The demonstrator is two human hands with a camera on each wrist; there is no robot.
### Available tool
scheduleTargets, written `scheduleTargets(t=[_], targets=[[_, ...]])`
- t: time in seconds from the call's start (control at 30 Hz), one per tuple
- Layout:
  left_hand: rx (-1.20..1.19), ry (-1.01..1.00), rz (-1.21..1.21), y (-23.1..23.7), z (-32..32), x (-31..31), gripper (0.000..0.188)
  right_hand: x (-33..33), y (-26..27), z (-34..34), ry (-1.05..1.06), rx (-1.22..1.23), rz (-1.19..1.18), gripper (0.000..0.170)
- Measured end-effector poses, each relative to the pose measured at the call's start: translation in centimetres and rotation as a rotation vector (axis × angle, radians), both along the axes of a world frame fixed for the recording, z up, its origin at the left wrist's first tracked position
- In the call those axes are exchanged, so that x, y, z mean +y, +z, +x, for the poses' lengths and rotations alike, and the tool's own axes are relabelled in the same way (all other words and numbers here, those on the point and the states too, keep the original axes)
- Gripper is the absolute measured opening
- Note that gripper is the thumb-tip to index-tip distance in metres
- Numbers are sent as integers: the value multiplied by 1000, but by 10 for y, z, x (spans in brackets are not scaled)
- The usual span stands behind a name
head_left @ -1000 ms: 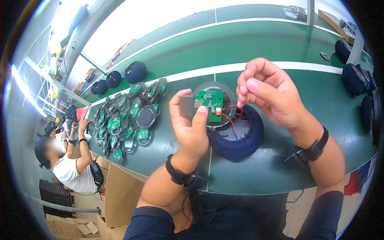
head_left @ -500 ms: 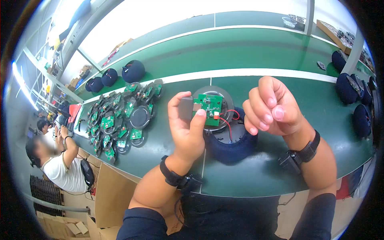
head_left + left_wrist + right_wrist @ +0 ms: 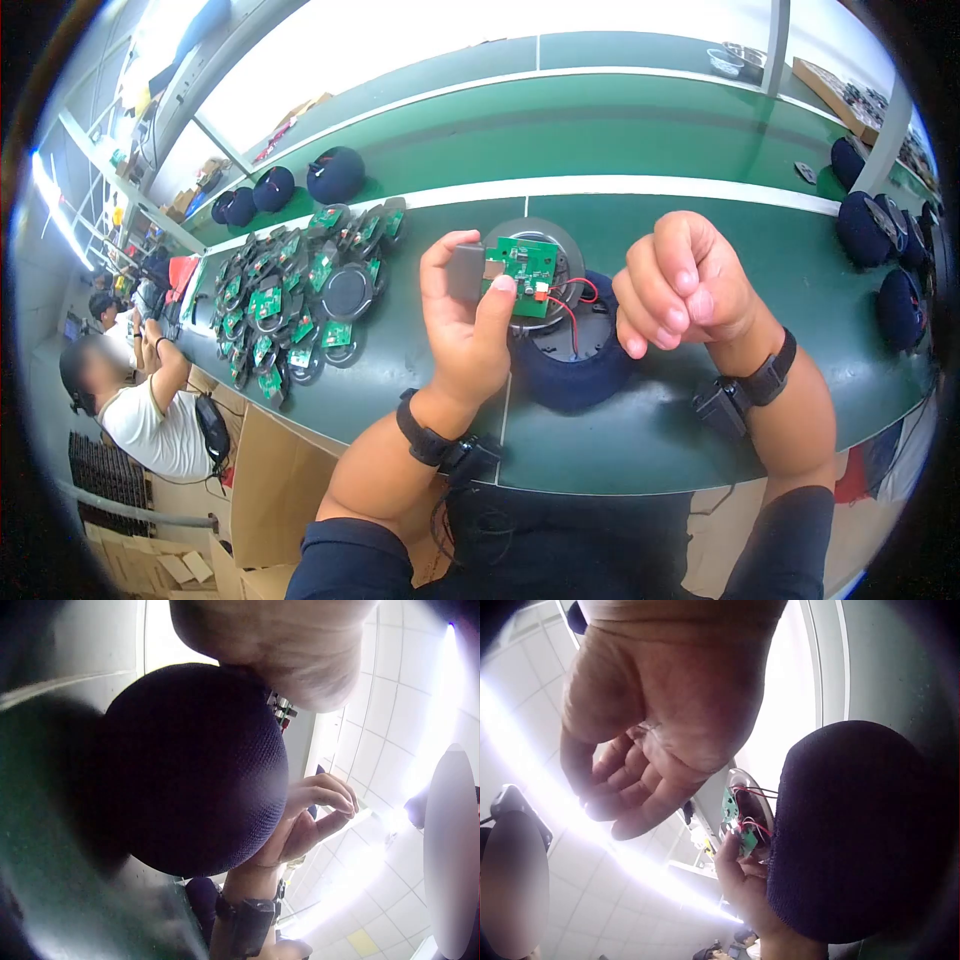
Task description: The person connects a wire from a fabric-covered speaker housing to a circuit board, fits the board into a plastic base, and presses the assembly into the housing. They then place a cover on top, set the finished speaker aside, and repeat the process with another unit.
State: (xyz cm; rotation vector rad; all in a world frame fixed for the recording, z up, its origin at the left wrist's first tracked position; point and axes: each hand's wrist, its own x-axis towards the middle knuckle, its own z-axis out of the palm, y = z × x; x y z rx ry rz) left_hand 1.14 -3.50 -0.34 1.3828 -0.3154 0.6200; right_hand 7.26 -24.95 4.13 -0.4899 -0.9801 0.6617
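Note:
In the head view my left hand grips a grey round cover with a green circuit board on it, the thumb pressing on the board. A small white plug sits at the board's edge. Red and black wires run from it into a dark blue, fabric-covered round speaker body standing open on the table below. My right hand hovers right of the wires, its fingers loosely curled with nothing seen between them. The right wrist view shows those curled fingers apart from the board.
On the left lies a heap of similar covers with circuit boards. Several blue speaker bodies stand at the back left and more at the right edge. A cardboard box and another person are at the left.
My right hand has drawn away from the wires, down and slightly right, and its fingers have curled in. The left hand still holds the cover and board. The whole head view has shifted slightly.

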Motion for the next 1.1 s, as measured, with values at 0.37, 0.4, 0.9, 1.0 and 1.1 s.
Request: scheduleTargets(t=[0.37,0.4,0.9,1.0,1.1], targets=[[5,-12,-10,2,-1,-1,47,1,-2,0,10,14,3,19],[-2,-20,-13,3,-1,-2,47,2,-2,1,11,13,2,19],[3,-14,1,-1,1,1,47,3,-4,1,-48,3,-13,20],[3,8,-3,-1,1,-1,47,4,-5,4,-37,11,-11,20],[13,-3,-16,-1,1,0,47,3,-8,4,-31,4,1,17]])
